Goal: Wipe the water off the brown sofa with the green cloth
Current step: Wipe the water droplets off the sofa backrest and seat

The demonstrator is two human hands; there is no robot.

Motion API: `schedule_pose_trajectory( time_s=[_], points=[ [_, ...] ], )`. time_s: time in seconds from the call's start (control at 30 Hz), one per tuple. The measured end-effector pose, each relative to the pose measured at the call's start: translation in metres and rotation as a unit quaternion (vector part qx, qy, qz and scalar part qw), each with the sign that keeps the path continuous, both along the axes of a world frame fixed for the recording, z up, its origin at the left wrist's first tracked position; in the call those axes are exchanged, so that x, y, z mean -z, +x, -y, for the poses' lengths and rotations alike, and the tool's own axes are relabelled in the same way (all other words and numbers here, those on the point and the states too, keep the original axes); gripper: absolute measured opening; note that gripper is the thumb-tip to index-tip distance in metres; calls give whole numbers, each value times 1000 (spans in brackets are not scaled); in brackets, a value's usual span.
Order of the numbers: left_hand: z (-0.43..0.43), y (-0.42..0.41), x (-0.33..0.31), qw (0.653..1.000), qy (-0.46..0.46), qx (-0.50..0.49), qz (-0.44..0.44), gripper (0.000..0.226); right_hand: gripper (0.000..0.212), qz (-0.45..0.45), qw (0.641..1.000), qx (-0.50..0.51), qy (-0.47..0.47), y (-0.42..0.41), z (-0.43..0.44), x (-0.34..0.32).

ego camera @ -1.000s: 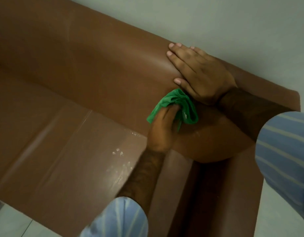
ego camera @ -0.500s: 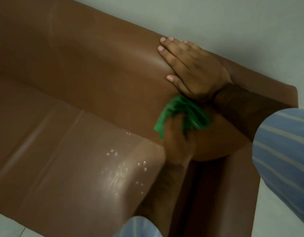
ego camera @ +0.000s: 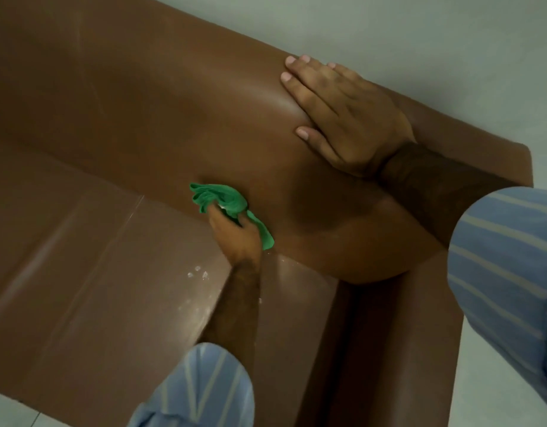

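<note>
Head view: the left hand (ego camera: 235,232) has swept the green cloth (ego camera: 226,202) down and leftward along the backrest. Half a second ago it was bunched just under the right hand; now it sits well apart from that hand, at the crease where the backrest meets the seat. The left fingers are curled tight around the crumpled cloth, pressing it against the brown sofa (ego camera: 142,118). The right hand (ego camera: 343,115) has stayed spread flat, palm down, on the top of the backrest, bracing the person.

That stroke seems to have covered the lower backrest, though the dim light makes it hard to tell whether a film remains there. The seat is not yet done: water droplets (ego camera: 198,272) glint just left of the left forearm, with fainter specks beside the wrist.

The upholstery is smooth and glossy, so the beads should lift easily. A pale wall (ego camera: 420,32) rises behind the sofa, and light floor tiles (ego camera: 497,402) show at the lower right.
</note>
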State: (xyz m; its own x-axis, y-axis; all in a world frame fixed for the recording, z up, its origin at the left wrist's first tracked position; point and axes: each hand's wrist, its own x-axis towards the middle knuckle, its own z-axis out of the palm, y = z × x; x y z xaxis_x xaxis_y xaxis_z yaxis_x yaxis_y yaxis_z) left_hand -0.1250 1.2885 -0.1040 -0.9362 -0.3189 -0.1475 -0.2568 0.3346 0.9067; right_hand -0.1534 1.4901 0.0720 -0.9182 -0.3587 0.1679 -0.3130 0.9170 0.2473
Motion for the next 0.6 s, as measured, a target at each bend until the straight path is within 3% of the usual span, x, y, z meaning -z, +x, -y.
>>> schedule_pose_trajectory(
  time_s=[0.07, 0.27, 0.43, 0.6],
  points=[
    [-27, 15, -8, 1000, 16, -17, 9, 47, 68, -6, 1000, 0, 2, 1, 0, 1],
    [-109, 120, -36, 988, 32, 130, 71, 46, 67, -12, 1000, 5, 7, 1, 0, 2],
    [-107, 114, -33, 976, 70, 160, 126, 43, 67, -12, 1000, 12, 17, 0, 0, 5],
    [-80, 97, -25, 956, 103, 256, 100, 43, 66, 10, 998, 58, 19, 6, 9, 1]
  ],
)
